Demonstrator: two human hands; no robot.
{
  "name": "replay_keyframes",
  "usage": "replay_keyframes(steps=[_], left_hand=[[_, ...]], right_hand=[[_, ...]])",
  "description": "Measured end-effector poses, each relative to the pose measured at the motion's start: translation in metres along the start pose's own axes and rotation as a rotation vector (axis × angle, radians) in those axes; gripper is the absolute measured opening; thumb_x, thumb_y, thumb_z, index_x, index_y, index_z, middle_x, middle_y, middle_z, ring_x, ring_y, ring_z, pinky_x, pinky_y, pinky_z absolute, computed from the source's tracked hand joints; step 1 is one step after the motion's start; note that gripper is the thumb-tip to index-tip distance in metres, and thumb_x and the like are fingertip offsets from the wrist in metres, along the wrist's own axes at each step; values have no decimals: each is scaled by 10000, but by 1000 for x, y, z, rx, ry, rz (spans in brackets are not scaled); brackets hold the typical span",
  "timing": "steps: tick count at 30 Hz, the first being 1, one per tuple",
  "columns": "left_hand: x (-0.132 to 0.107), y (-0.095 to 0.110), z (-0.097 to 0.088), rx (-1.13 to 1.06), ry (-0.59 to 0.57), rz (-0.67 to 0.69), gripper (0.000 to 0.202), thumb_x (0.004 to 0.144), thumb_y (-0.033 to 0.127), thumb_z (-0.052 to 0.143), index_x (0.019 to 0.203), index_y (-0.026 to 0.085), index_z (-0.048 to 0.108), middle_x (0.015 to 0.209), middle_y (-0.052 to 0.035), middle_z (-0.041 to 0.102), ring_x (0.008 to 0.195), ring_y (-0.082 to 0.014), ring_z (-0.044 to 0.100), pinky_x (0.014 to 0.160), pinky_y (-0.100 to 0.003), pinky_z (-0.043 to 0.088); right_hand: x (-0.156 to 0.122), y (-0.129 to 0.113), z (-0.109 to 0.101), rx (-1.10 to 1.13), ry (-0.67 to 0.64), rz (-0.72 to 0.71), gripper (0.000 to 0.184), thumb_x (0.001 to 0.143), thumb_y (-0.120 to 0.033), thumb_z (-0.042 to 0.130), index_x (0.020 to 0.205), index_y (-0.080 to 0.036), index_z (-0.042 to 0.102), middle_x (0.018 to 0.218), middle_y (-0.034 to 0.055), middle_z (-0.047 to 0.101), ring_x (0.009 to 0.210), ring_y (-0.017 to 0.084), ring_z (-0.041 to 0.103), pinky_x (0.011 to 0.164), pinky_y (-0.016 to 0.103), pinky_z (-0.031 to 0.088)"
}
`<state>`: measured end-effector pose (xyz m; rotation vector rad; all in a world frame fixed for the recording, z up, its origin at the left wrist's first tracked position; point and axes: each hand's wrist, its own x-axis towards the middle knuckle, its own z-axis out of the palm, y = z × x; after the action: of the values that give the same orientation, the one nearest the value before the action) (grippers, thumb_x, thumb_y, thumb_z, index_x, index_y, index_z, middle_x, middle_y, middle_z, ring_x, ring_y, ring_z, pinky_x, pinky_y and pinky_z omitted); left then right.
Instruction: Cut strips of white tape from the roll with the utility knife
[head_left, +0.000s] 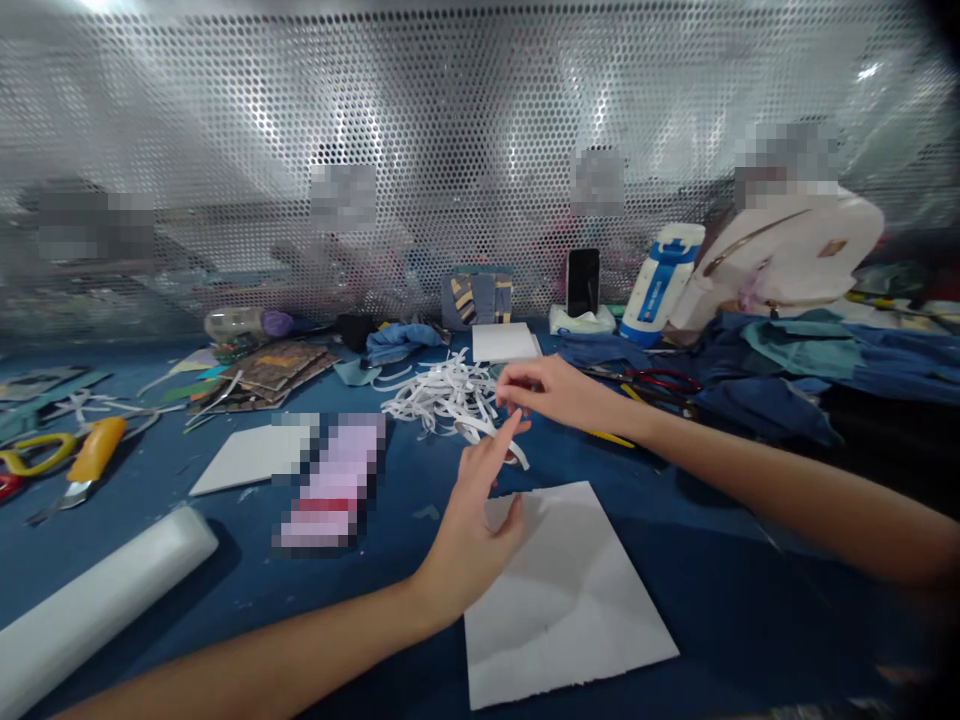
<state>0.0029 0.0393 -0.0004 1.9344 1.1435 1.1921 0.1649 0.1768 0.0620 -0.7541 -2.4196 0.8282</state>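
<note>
Little seems done: strips (pixel 439 392) lie loose toward the far edge of the table (pixel 251 582), our sheet (pixel 562 600) bare. Our left hand (pixel 469 540) is spread; whether our right hand (pixel 551 390) pinches anything, we cannot tell.

- Perforated metal panel (pixel 450 120): silvery, with rows of round holes; spans the full background as an upright wall behind the table.
- Blurred shapes (pixel 360 250): dim and partly coloured, within the panel's lower part; whether reflected or seen through cannot be told.
- Tabletop (pixel 720 600): dark blue, reaching back toward the panel.
- Light: bright patches on the metal, strongest at the upper left.
</note>
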Motion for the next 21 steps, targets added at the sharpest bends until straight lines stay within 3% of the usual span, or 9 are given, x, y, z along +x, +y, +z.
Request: replay_keyframes(steps=[3, 7, 13, 21], left_hand=[[1, 0, 2, 73, 13, 27, 857, 851, 42, 534, 1553, 429, 231, 1385, -10, 538, 1187, -273, 471, 1042, -449, 376], [1, 0, 4, 143, 5, 83, 853, 855, 42, 554, 1555, 411, 235, 1414, -16, 524, 1213, -273, 459, 1074, -445, 351], [4, 2, 3, 102, -18, 58, 905, 827, 11, 543, 1557, 424, 202, 1480, 1, 482, 1120, -232, 511, 1040, -410, 396], [4, 1, 3, 62, -14, 47, 834, 846, 107, 638, 1522, 431, 272, 1495, 1, 465, 1126, -225, 504, 1017, -381, 418]], right_hand=[[-31, 0, 0, 173, -151, 13, 270, 990, -313, 461, 903, -172, 674, 745, 15, 646, 656, 129, 583, 613, 240, 442], [-54, 3, 1, 364, -256, 61, 219, 915, -196, 490, 1022, -166, 679, 827, 25, 656, 686, 124, 573, 619, 231, 471], [-63, 1, 7, 445, -313, 50, 118, 876, -223, 603, 907, -158, 697, 884, 28, 666, 788, 140, 598, 724, 248, 487], [-66, -9, 10, 431, -328, 42, 170, 930, -308, 614, 907, -153, 680, 850, 19, 632, 777, 139, 593, 708, 236, 470]])
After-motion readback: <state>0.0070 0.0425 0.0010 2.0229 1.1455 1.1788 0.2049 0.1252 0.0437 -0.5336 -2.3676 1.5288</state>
